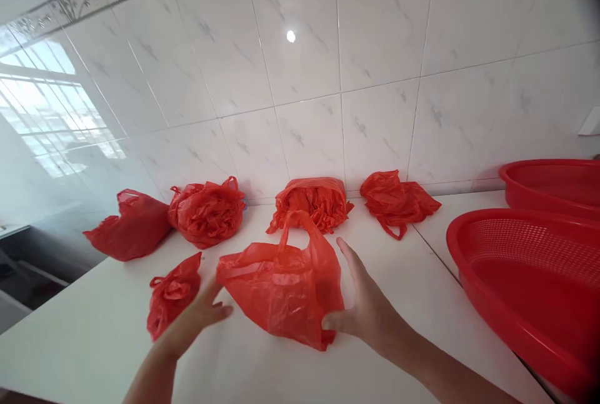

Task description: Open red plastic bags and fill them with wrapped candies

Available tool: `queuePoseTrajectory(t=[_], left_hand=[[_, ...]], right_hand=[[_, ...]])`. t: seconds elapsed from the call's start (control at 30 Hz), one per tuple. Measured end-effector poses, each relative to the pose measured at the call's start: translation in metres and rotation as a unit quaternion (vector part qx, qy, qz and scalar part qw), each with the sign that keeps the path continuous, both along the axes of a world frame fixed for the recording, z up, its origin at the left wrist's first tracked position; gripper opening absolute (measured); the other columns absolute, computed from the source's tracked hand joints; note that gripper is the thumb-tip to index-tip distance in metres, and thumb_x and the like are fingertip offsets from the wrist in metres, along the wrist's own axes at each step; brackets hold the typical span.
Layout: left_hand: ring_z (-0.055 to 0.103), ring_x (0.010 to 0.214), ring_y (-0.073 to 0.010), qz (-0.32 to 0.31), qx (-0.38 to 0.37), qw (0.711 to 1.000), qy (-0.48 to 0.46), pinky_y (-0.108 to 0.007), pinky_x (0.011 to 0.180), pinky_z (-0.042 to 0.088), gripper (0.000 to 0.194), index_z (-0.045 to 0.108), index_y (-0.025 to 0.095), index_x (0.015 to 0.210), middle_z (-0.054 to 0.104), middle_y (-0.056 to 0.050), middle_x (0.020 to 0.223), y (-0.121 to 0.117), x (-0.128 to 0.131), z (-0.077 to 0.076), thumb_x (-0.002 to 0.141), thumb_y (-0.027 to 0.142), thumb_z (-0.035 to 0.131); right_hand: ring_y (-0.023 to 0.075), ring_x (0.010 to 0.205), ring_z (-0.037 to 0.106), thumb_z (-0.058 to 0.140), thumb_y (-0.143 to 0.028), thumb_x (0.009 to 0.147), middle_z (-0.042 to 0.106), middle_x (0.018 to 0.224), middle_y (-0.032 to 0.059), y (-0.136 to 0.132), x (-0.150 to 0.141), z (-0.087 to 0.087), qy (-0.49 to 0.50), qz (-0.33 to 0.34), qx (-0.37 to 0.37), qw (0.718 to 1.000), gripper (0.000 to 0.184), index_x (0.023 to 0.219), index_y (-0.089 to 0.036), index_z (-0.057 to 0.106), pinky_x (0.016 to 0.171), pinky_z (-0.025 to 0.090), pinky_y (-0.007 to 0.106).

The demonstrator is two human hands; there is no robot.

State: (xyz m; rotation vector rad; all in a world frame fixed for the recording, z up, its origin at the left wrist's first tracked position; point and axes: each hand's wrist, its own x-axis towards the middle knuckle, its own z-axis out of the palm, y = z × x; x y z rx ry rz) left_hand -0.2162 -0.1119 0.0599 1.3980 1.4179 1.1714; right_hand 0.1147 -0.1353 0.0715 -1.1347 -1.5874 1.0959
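A red plastic bag lies in front of me on the white table, its handle loops sticking up at the back. My left hand is at the bag's left end, thumb and fingers apart; its fingertips are partly hidden near the bag's edge. On the other side, my right hand is spread, the thumb over the bag's right lower corner and the fingers pointing away past its edge. Neither hand grips the plastic. Just left of my left hand rests a smaller bunched red bag.
Along the tiled wall sit a slumped red bag, a round crumpled bundle, a stuffed bag and a loose crumpled bag. Red plastic baskets stand at the right on the white table.
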Motion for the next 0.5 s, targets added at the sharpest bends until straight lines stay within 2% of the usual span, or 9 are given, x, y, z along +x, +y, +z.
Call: queuePoseTrajectory(t=[0.1,0.17,0.2,0.27,0.33,0.37,0.43,0.5], left_hand=[[0.048,0.119,-0.0382,-0.08,-0.02,0.997,-0.005,-0.052,0.096,0.039,0.06,0.06,0.028,0.115,0.059,-0.011,0.124,0.013,0.029,-0.002,0.058,0.036,0.079],[0.051,0.115,-0.036,-0.168,0.008,0.986,-0.02,-0.047,0.095,0.041,0.053,0.064,0.024,0.109,0.063,-0.012,0.116,0.028,0.055,0.002,0.059,0.032,0.079],[0.052,0.114,-0.0342,-0.194,0.031,0.98,-0.026,-0.044,0.095,0.042,0.052,0.064,0.023,0.108,0.064,-0.011,0.114,0.035,0.068,0.004,0.059,0.029,0.079],[0.056,0.107,-0.0313,-0.194,0.074,0.978,-0.032,-0.039,0.089,0.045,0.054,0.064,0.023,0.107,0.066,-0.01,0.108,0.048,0.093,0.005,0.056,0.025,0.08],[0.06,0.095,-0.0288,-0.195,0.068,0.978,-0.018,-0.036,0.078,0.048,0.05,0.065,0.021,0.104,0.068,-0.008,0.1,0.058,0.112,0.005,0.056,0.026,0.08],[0.062,0.089,-0.0279,-0.206,0.042,0.978,-0.014,-0.034,0.072,0.049,0.045,0.066,0.02,0.101,0.069,-0.008,0.096,0.061,0.118,0.004,0.058,0.028,0.079],[0.064,0.081,-0.0267,-0.237,-0.022,0.97,-0.045,-0.033,0.066,0.049,0.035,0.068,0.018,0.096,0.07,-0.008,0.088,0.066,0.127,0.004,0.065,0.032,0.075],[0.065,0.084,-0.0258,-0.244,-0.04,0.958,-0.142,-0.034,0.071,0.049,0.028,0.068,0.018,0.095,0.071,-0.008,0.09,0.069,0.133,0.006,0.072,0.034,0.07]], right_hand=[[0.0271,0.138,0.019,0.081,-0.036,0.055,0.021,0.15,0.0052,0.012,-0.032,-0.001,0.038,-0.053,0.044,0.997,0.115,0.145,-0.033,0.01,0.108,0.029,0.044],[0.0276,0.135,0.025,0.082,-0.036,0.054,0.028,0.147,0.0075,0.023,-0.048,-0.008,0.066,-0.085,0.049,0.993,0.115,0.145,-0.03,0.013,0.105,0.033,0.042],[0.028,0.131,0.033,0.081,-0.037,0.055,0.035,0.143,0.0087,0.03,-0.053,-0.011,0.086,-0.084,0.039,0.992,0.11,0.144,-0.028,0.017,0.101,0.037,0.041],[0.0279,0.112,0.052,0.075,-0.04,0.063,0.056,0.122,0.0097,0.044,-0.055,-0.017,0.128,-0.06,-0.003,0.99,0.083,0.135,-0.023,0.038,0.089,0.046,0.039],[0.0254,0.089,0.062,0.068,-0.042,0.071,0.066,0.096,0.0074,0.058,-0.046,-0.017,0.185,-0.047,-0.038,0.981,0.048,0.112,-0.018,0.058,0.077,0.049,0.037],[0.024,0.083,0.063,0.066,-0.042,0.073,0.067,0.088,0.0062,0.064,-0.037,-0.014,0.225,-0.047,-0.043,0.972,0.038,0.102,-0.017,0.062,0.074,0.049,0.036],[0.0223,0.079,0.063,0.068,-0.041,0.072,0.068,0.084,0.0045,0.074,-0.015,-0.004,0.322,-0.054,-0.039,0.944,0.032,0.094,-0.018,0.063,0.074,0.049,0.035],[0.0209,0.081,0.063,0.072,-0.037,0.068,0.068,0.087,0.003,0.082,0.01,0.008,0.413,-0.059,-0.032,0.908,0.033,0.094,-0.021,0.062,0.075,0.049,0.034]])
